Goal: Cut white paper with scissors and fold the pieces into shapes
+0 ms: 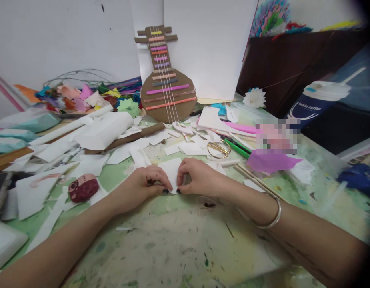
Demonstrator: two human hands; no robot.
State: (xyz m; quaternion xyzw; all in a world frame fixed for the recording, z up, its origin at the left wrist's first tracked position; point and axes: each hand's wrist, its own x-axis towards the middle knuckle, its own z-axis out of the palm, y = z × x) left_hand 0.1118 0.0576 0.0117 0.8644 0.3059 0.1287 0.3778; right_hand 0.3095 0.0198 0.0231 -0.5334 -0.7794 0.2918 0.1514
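Between my hands, just above the table's middle, is a white sheet of paper [172, 170]. My left hand [147, 182] pinches its near edge from the left, thumb and fingers together. From the right, my right hand [197, 178], with a silver bangle on the wrist, pinches the same edge close to the left thumb. Other white paper scraps [192, 147] lie right behind the sheet. A pair of gold-handled scissors [219, 150] rests beyond my right hand. To the left of my left forearm sits a dark red object with a pink top [83, 188].
A cardboard lute with strings and coloured strips [169, 90] leans at the back against a white board [203, 48]. Coloured paper pieces [78, 96] are heaped back left. A coffee cup [319, 100] stands at the right, near a white paper flower [254, 98] and purple paper [271, 161].
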